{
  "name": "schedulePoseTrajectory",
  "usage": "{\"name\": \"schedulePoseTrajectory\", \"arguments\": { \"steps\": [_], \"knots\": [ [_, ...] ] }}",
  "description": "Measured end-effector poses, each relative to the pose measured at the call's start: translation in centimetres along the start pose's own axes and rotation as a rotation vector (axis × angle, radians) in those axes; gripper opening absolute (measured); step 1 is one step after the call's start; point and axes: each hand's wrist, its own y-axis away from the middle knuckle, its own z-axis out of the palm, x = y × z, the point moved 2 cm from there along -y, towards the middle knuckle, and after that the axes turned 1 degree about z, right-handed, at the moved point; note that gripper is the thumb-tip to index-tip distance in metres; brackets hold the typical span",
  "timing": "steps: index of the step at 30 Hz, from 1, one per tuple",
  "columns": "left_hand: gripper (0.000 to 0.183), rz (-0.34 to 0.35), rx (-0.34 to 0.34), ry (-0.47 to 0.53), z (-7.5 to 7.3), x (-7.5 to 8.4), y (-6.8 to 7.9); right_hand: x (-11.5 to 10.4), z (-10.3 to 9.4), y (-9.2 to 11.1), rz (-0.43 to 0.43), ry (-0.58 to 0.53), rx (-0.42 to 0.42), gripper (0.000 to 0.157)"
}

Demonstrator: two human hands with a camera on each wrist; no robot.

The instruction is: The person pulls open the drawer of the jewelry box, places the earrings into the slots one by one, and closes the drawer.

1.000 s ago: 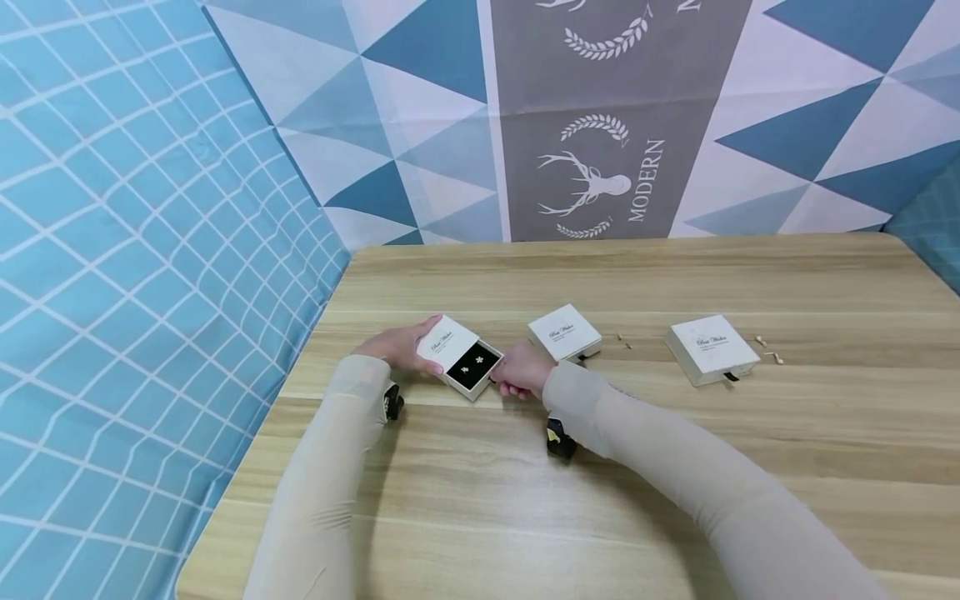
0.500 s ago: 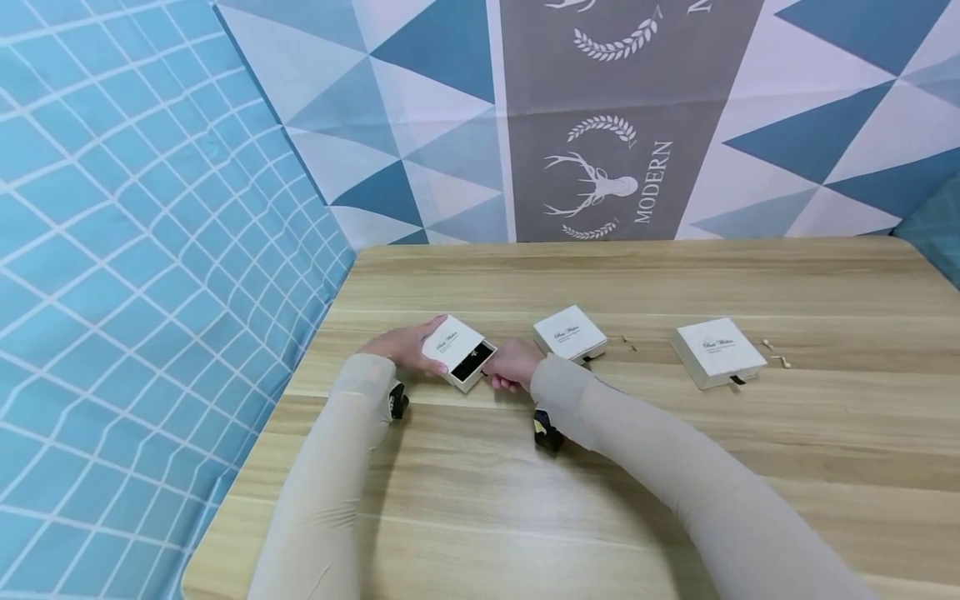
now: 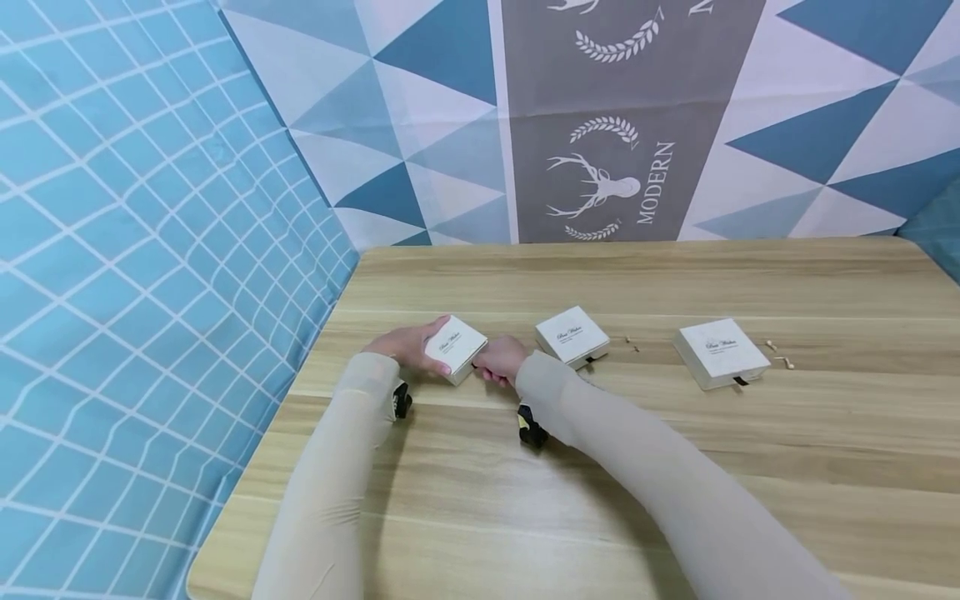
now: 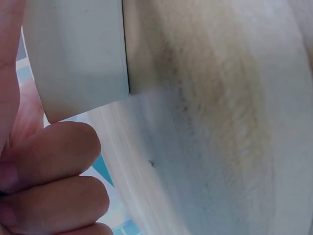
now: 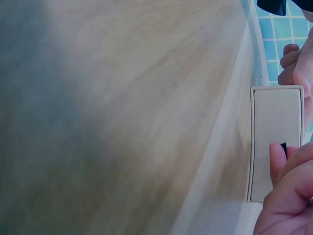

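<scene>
My left hand [image 3: 408, 346] grips a small white jewelry box [image 3: 454, 342] by its far-left side on the table. Dark lettering marks its lid. My right hand [image 3: 504, 359] is at the box's front end, fingers curled. In the right wrist view the drawer front [image 5: 276, 115] sits flush inside the sleeve's rim, and my fingertips pinch around a short black ribbon tab [image 5: 283, 146]. The left wrist view shows the box's plain side wall [image 4: 78, 54] with curled fingers [image 4: 58, 149] beside its corner. The drawer's contents are hidden.
A second white box [image 3: 572, 335] lies right of my right hand, and a third [image 3: 720, 350] farther right, both with black tabs. Tiny gold-coloured pieces [image 3: 785, 362] lie beside the third box, and others [image 3: 632, 344] beside the second. A blue gridded cloth [image 3: 150, 250] borders the wooden table's left.
The drawer, open a second ago with earrings showing on its black insert, has slid into its sleeve. My right hand has moved left with it, while the left hand keeps holding the box.
</scene>
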Motion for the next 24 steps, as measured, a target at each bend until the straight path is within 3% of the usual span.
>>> {"name": "schedulePoseTrajectory", "arguments": {
  "steps": [7, 11, 14, 18, 24],
  "knots": [
    [0.105, -0.034, -0.015, -0.011, 0.0, 0.0, -0.1, -0.1, 0.3, -0.1, 0.012, -0.023, 0.004, 0.033],
    [0.107, -0.032, -0.038, -0.028, -0.2, 0.1, -0.1, -0.2, -0.4, 0.8, -0.038, 0.033, -0.069, 0.018],
    [0.107, -0.039, -0.062, -0.04, -0.6, 0.5, -0.2, 0.0, -1.8, 2.1, -0.112, 0.138, -0.143, 0.012],
    [0.108, -0.062, -0.092, -0.028, -1.0, 1.0, -0.2, 0.9, -4.5, 4.2, -0.184, 0.283, -0.189, 0.02],
    [0.101, 0.01, -0.085, -0.063, -1.4, 1.2, -0.2, 1.6, -8.1, 7.2, -0.341, 0.417, -0.185, 0.03]
  ]
}}
